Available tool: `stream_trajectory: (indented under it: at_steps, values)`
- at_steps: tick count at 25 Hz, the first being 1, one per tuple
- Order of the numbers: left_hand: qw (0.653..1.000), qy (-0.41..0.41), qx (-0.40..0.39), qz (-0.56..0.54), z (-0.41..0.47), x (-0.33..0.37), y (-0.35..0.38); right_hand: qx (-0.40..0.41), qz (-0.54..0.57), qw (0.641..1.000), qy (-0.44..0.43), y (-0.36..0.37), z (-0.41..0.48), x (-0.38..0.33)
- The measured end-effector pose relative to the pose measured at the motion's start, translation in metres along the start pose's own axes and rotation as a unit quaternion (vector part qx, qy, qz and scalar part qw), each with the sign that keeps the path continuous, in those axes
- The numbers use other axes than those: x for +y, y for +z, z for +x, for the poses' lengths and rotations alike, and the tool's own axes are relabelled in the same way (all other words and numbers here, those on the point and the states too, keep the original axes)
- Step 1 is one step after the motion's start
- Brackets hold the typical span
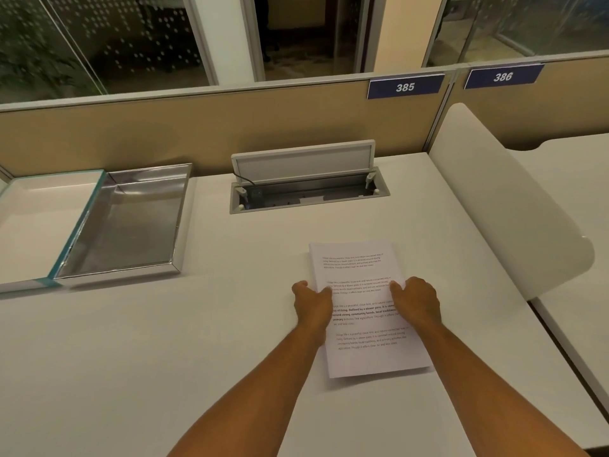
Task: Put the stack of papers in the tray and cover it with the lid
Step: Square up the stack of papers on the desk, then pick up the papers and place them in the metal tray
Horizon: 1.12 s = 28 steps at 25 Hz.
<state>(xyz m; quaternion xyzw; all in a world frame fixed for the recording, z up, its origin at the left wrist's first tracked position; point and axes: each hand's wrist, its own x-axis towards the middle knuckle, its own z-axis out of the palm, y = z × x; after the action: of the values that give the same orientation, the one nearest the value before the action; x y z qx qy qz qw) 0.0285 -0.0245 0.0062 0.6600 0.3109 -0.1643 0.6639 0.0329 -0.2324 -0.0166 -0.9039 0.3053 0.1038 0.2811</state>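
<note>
A stack of printed white papers [359, 258] lies flat on the white desk, right of centre. My left hand [311, 303] grips its left edge, thumb on top of the sheets. On the opposite edge my right hand [417, 300] holds the stack the same way. The silver tray [131, 222] sits open at the far left of the desk with nothing inside. Its lid [36, 219], white inside with a teal rim, lies upturned right beside the tray on the left, partly cut off by the frame.
A cable hatch [306, 189] stands open at the back of the desk [164, 341], its flap raised. A beige partition [164, 130] with number plates 385 and 386 runs behind. A white side divider [501, 206] bounds the desk on the right.
</note>
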Motion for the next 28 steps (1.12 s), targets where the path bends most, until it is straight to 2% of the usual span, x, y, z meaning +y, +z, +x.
stream_trajectory:
  at_steps: [5, 8, 10, 13, 15, 18, 21, 23, 28]
  values:
    - [0.999, 0.027, -0.016, 0.037, 0.011, 0.003, 0.002, -0.016, 0.008, 1.0, 0.025, -0.006, 0.001, 0.001]
    - [0.994, 0.094, -0.051, 0.039, 0.002, 0.014, -0.003, -0.037, 0.08, 0.995, 0.056, -0.023, 0.004, -0.004]
    - [0.985, 0.149, -0.077, 0.034, -0.007, 0.022, -0.016, -0.09, 0.172, 0.981, -0.003, -0.034, 0.0, -0.008]
    - [0.967, 0.231, -0.094, 0.047, -0.016, 0.039, -0.046, -0.16, 0.341, 0.921, -0.103, -0.045, -0.022, -0.018]
    - [0.954, 0.279, -0.084, 0.064, -0.02, 0.05, -0.069, -0.134, 0.353, 0.913, -0.152, -0.044, -0.041, -0.033]
    - [0.933, 0.345, -0.053, 0.089, -0.026, 0.058, -0.107, -0.054, 0.346, 0.912, -0.211, -0.027, -0.073, -0.063]
    - [0.919, 0.384, -0.04, 0.079, -0.028, 0.057, -0.143, 0.003, 0.369, 0.893, -0.26, -0.003, -0.104, -0.086]
    - [0.914, 0.398, -0.028, 0.069, -0.029, 0.053, -0.16, 0.008, 0.378, 0.88, -0.288, 0.009, -0.123, -0.098]
    - [0.901, 0.432, -0.011, 0.046, -0.033, 0.041, -0.188, 0.0, 0.358, 0.88, -0.312, 0.027, -0.149, -0.117]
